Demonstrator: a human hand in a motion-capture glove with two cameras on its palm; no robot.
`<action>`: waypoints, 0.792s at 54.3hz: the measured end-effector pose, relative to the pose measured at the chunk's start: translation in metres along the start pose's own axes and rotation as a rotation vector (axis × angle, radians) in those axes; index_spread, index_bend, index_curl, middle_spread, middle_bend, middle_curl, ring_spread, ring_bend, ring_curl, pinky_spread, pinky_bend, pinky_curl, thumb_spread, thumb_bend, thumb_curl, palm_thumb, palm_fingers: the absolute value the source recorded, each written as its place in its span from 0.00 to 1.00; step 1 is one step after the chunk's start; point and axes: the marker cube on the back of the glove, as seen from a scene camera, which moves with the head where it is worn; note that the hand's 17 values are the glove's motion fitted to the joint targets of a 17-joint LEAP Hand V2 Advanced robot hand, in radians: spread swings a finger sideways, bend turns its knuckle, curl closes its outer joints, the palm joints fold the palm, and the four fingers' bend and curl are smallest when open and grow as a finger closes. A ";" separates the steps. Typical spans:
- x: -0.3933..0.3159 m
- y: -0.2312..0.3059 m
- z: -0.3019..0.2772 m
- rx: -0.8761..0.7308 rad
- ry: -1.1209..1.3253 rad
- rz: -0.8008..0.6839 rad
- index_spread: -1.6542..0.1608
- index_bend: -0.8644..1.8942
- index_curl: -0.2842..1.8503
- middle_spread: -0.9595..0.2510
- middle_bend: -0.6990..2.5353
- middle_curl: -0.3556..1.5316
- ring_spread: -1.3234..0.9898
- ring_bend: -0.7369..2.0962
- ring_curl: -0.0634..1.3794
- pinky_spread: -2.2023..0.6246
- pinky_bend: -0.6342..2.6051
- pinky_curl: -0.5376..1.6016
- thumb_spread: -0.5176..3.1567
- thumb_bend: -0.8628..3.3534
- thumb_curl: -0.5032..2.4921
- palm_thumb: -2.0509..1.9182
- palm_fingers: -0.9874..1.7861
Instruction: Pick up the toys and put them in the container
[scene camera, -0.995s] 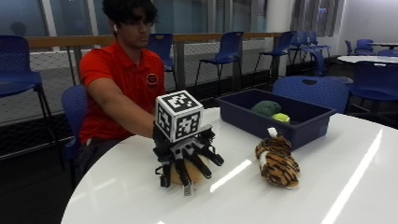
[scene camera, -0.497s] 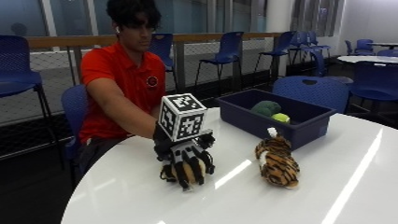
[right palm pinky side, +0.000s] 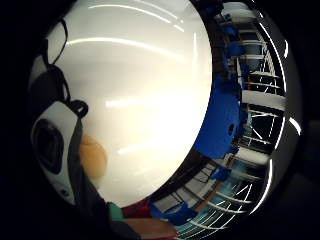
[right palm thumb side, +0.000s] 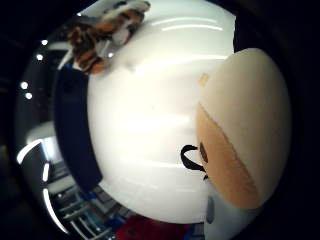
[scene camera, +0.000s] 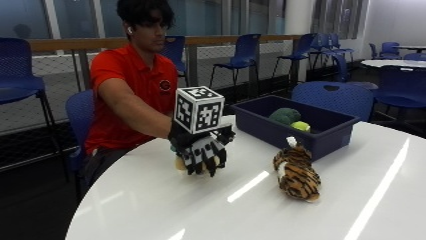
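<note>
The gloved right hand (scene camera: 202, 150) hangs just above the white table (scene camera: 219, 210) with its fingers curled down round a small cream-and-tan plush toy (scene camera: 180, 163). Only a sliver of that toy shows under the palm in the outside view. The thumb-side palm view confirms it pressed close against the palm, a pale rounded head with a dark stitched mark. The hand appears to have hold of it, though whether it has left the table surface cannot be told.

Judgement: the toy is grasped and the carry to the container is next.

The blue container (scene camera: 266, 131) stands beyond the hand, to its thumb side and further from the person, near but not touching. Its long axis runs obliquely away from the grip. A green toy (scene camera: 285, 115) and a yellow-green one (scene camera: 301, 126) already lie inside, toward its far half.

The tiger plush (scene camera: 297, 172) lies on the table on the same side of the grip, just in front of the container's near wall. Its long axis runs roughly toward the container. The end nearest the wall is raised; which end is the head cannot be told for certain.
</note>
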 end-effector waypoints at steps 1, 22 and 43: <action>-0.002 0.001 -0.003 0.003 -0.010 -0.003 0.69 0.40 0.29 0.46 0.39 0.41 0.38 0.62 0.36 0.64 0.54 0.43 0.40 0.24 0.37 0.68 0.76; -0.092 0.002 -0.094 0.108 -0.018 -0.127 0.66 0.44 0.38 0.41 0.43 0.50 0.37 0.65 0.41 0.63 0.53 0.45 0.32 0.23 0.43 0.69 0.75; -0.186 0.024 -0.187 0.192 -0.070 -0.288 0.64 0.41 0.46 0.38 0.42 0.57 0.37 0.66 0.43 0.63 0.55 0.47 0.29 0.21 0.47 0.69 0.71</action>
